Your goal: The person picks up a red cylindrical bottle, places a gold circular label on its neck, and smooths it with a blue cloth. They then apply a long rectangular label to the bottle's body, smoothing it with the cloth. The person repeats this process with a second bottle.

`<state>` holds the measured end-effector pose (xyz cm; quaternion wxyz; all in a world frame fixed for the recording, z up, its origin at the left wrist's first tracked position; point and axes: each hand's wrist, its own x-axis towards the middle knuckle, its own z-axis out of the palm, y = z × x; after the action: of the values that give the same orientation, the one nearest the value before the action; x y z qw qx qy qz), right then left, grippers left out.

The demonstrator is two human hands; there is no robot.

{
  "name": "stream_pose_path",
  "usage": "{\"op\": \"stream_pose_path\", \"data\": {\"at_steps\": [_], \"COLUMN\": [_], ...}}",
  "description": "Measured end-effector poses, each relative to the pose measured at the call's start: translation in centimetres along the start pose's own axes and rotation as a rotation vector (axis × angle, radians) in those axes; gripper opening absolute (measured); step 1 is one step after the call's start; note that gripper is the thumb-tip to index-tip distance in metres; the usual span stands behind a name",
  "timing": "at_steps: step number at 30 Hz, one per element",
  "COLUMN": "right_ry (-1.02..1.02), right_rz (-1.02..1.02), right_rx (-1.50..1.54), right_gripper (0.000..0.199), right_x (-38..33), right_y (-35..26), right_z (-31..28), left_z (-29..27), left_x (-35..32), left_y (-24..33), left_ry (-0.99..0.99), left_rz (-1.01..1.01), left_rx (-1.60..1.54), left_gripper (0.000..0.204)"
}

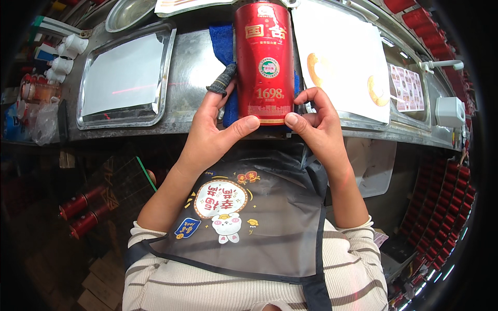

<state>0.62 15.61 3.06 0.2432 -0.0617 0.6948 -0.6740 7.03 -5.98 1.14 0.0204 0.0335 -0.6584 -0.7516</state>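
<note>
A glossy red bottle (265, 78) with gold lettering and a round green-and-white emblem lies at the edge of the metal worktable, its base toward me. My left hand (218, 122) grips its lower left side, the thumb at the base and a dark fabric cover on the index finger. On the lower right, my right hand (319, 122) holds it with the thumb at the bottom corner and the index finger curled beside it. Beneath the bottle a blue cloth (222, 44) shows at both sides. The bottle's top runs out of view.
A metal tray (168, 78) with a white sheet lies on the left, near a metal bowl (129, 14). To the right are a white sheet with gold shapes (345, 67), a sticker sheet (407, 88) and a white plastic jug (450, 112). Red bottles (441, 207) stand in rows at far right.
</note>
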Motion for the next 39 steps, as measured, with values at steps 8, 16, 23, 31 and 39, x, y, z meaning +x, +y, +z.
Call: {"op": "stream_pose_path", "data": {"at_steps": [8,16,23,31,39], "right_ry": [-0.006,-0.044,-0.045,-0.073,-0.088], "right_rz": [0.03,0.021,0.064,0.067,0.065], "right_rx": [0.025,-0.076,-0.084,-0.053,-0.042], "right_gripper": [0.029,0.038,0.042,0.042,0.04], "right_x": [-0.1,-0.5,-0.6,-0.8,-0.8], "right_y": [-0.9,-1.2,-2.1,-2.6,-2.7], "right_z": [-0.4,0.0,0.2,0.2,0.2], "left_z": [0.1,2.0,1.9,1.5,1.2], "left_x": [-0.8,-1.0,-1.0,-1.2,-1.4], "left_y": [0.0,1.1,-0.3,-1.2,-1.3], "left_ry": [-0.044,0.063,0.105,0.098,0.111], "left_rz": [0.04,0.059,0.147,0.148,0.137], "left_rx": [-0.089,0.362,0.319,0.192,0.135], "left_gripper": [0.092,0.098,0.086,0.072,0.069]}}
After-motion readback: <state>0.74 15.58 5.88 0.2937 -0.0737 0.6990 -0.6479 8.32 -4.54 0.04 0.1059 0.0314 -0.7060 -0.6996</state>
